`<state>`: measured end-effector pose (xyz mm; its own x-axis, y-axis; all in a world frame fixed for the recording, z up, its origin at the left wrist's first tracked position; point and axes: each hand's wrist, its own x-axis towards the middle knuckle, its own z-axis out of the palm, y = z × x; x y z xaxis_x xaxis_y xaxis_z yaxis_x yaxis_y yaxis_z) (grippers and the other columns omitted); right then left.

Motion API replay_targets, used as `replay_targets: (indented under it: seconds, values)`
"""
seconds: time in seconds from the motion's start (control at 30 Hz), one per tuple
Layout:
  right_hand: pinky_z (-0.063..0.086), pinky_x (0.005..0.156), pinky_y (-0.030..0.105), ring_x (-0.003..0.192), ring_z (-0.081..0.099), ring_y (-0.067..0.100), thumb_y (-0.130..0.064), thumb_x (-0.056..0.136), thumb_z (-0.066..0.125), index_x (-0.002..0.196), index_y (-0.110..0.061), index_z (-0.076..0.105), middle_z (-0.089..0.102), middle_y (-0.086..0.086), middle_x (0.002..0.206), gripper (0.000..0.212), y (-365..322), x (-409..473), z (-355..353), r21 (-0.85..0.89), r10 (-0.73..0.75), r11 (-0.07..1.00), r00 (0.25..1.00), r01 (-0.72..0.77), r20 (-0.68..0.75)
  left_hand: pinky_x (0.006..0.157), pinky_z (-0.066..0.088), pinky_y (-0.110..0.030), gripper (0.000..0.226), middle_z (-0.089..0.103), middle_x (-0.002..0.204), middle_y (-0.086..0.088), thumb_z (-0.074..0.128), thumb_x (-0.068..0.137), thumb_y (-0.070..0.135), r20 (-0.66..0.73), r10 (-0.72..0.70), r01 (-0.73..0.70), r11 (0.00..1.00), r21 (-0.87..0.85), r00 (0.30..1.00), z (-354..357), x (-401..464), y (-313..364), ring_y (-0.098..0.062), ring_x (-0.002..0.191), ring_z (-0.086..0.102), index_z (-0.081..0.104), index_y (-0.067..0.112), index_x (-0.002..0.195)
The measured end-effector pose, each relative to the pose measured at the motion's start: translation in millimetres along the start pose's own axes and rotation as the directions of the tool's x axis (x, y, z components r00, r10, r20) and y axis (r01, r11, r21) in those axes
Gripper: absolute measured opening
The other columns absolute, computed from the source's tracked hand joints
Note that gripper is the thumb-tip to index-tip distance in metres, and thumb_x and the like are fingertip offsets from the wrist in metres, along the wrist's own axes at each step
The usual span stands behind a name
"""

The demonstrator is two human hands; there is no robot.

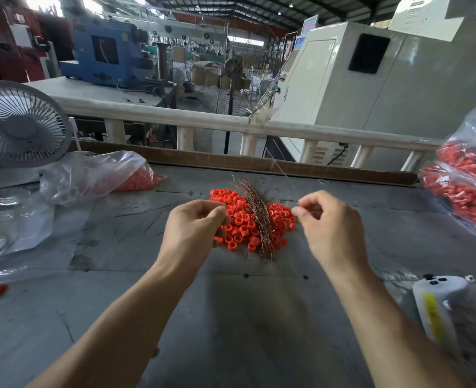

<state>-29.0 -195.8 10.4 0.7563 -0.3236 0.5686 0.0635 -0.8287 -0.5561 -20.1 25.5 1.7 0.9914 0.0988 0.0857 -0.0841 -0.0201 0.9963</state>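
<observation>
While the left grip point(195, 222) and right grip point(329, 222) flank the heap, the wire bundle point(259, 214) lies between them.
Red caps point(238, 219) are heaped on the bench point(231, 317), and the copper bundle lies across them, its long axis running away from the person with the far end leaning slightly left. Left grip: fingers curled, tips touching the heap's left edge; whether a cap is pinched cannot be told. Right grip: thumb and forefinger drawn together just right of the heap; any contents are too small to confirm. The bundle is right of the left grip and left of the right, with neither plainly nearer. Judgement: the next pick needs only a short inward reach, crossing the wire's axis.
</observation>
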Motion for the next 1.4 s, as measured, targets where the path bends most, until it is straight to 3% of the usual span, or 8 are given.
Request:
replay_targets:
  seconds: [0.23, 0.37, 0.47, 0.67, 0.93, 1.07, 1.27, 1.4]
  values:
    - [0.055, 0.087, 0.038, 0.086, 0.073, 0.026, -0.032, 0.089, 0.073, 0.080, -0.024, 0.066, 0.075, -0.003, 0.072, 0.014, 46.2, 17.1, -11.5, -0.336, 0.359, 0.887, 0.931, -0.317, 0.068, 0.068, 0.053, -0.030, 0.015, 0.069, 0.076, 0.014, 0.064, 0.091, 0.027, -0.032, 0.158, -0.112, 0.816, 0.568, 0.987, -1.9, -2.4, -5.0, -0.007, 0.075, 0.065, 0.071, 0.031, 0.079]
    - [0.044, 0.090, 0.039, 0.108, 0.060, 0.033, -0.035, 0.087, 0.076, 0.091, -0.026, 0.073, 0.075, 0.003, 0.093, 0.010, 46.5, 16.9, -11.3, -0.458, 0.335, 0.841, 0.942, -0.288, 0.022, 0.077, 0.050, -0.033, 0.009, 0.068, 0.087, 0.011, 0.063, 0.091, 0.028, -0.008, 0.179, -0.124, 0.711, 0.692, 0.984, -4.5, -2.9, -7.0, -0.016, 0.089, 0.063, 0.070, 0.028, 0.086]
    - [0.047, 0.090, 0.039, 0.107, 0.062, 0.033, -0.029, 0.087, 0.077, 0.096, -0.024, 0.073, 0.075, 0.003, 0.099, 0.011, 39.1, 15.0, -8.5, -0.346, 0.193, 0.923, 0.981, -0.170, 0.033, 0.084, 0.044, -0.032, 0.005, 0.064, 0.101, 0.011, 0.066, 0.092, 0.032, 0.025, 0.190, -0.143, 0.638, 0.757, 0.981, -6.6, -2.7, -8.7, -0.016, 0.100, 0.060, 0.068, 0.032, 0.097]
    - [0.051, 0.076, 0.029, 0.081, 0.066, 0.007, -0.030, 0.086, 0.081, 0.076, -0.034, 0.071, 0.072, -0.015, 0.078, 0.015, 14.4, 0.5, 8.0, 0.004, 0.019, 1.000, 0.904, -0.023, 0.426, 0.089, 0.048, -0.036, 0.008, 0.065, 0.102, 0.010, 0.069, 0.091, 0.031, 0.042, 0.227, -0.181, 0.638, 0.748, 0.973, -4.9, -2.6, -8.4, -0.016, 0.101, 0.061, 0.071, 0.031, 0.099]
    - [0.050, 0.067, 0.021, 0.070, 0.062, 0.001, -0.036, 0.087, 0.080, 0.087, -0.033, 0.070, 0.069, -0.017, 0.075, 0.011, -0.7, -5.7, -2.9, 0.056, -0.088, 0.996, 0.801, 0.068, 0.591, 0.066, 0.044, -0.026, 0.008, 0.068, 0.083, 0.015, 0.068, 0.091, 0.026, 0.131, 0.251, -0.267, 0.647, 0.714, 0.959, 2.2, -5.7, -8.1, -0.005, 0.080, 0.060, 0.073, 0.027, 0.086]
    - [0.049, 0.069, 0.019, 0.074, 0.061, 0.002, -0.022, 0.091, 0.070, 0.092, -0.034, 0.070, 0.068, -0.016, 0.079, 0.012, -1.3, -5.3, -7.7, 0.087, -0.120, 0.993, 0.797, 0.085, 0.592, 0.062, 0.041, -0.017, 0.008, 0.067, 0.079, 0.018, 0.069, 0.091, 0.027, 0.167, 0.243, -0.290, 0.671, 0.683, 0.955, 3.9, -4.3, -11.4, 0.001, 0.078, 0.058, 0.074, 0.028, 0.085]
    - [0.052, 0.080, 0.032, 0.082, 0.062, 0.003, -0.029, 0.095, 0.071, 0.094, -0.030, 0.073, 0.069, -0.016, 0.086, 0.002, -5.5, -8.8, 3.4, 0.123, -0.204, 0.979, 0.848, 0.164, 0.490, 0.070, 0.052, -0.028, 0.011, 0.068, 0.077, 0.018, 0.072, 0.089, 0.031, 0.225, 0.240, -0.330, 0.696, 0.638, 0.944, 9.5, -6.0, -14.8, 0.000, 0.076, 0.060, 0.073, 0.031, 0.078]
    - [0.052, 0.084, 0.036, 0.094, 0.061, 0.010, -0.017, 0.096, 0.070, 0.101, -0.033, 0.077, 0.063, -0.011, 0.098, 0.017, -12.4, -10.3, 10.7, 0.083, -0.302, 0.951, 0.850, 0.296, 0.430, 0.071, 0.053, -0.028, 0.009, 0.068, 0.079, 0.017, 0.071, 0.091, 0.031, 0.247, 0.239, -0.344, 0.687, 0.640, 0.939, 10.5, -5.8, -16.0, 0.000, 0.077, 0.061, 0.074, 0.030, 0.082]
